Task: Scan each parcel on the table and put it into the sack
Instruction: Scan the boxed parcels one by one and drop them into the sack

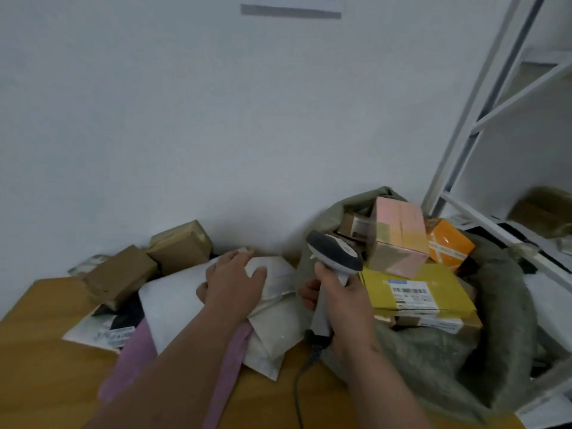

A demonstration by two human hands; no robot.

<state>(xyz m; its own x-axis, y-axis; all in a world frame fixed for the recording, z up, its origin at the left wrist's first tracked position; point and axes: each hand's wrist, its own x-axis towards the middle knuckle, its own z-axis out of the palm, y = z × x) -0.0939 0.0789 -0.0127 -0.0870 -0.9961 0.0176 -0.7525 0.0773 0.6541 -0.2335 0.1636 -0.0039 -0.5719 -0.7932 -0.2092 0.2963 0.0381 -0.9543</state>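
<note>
Right grip (343,300) is wrapped round the scanner (335,258) handle, head aimed left over the pile. Left grip (236,281) lies on the white mailer (173,305), fingers curled over its far edge; whether it pinches or just presses, I can't tell. That mailer sits mid-counter (46,351) on other parcels, brown boxes (123,277) far left, sack (433,351) just right and already loaded. I'd flatten the label area under the left fingers, clear them off the barcode, tilt the scanner down onto it, then slide the mailer right into the sack.
</note>
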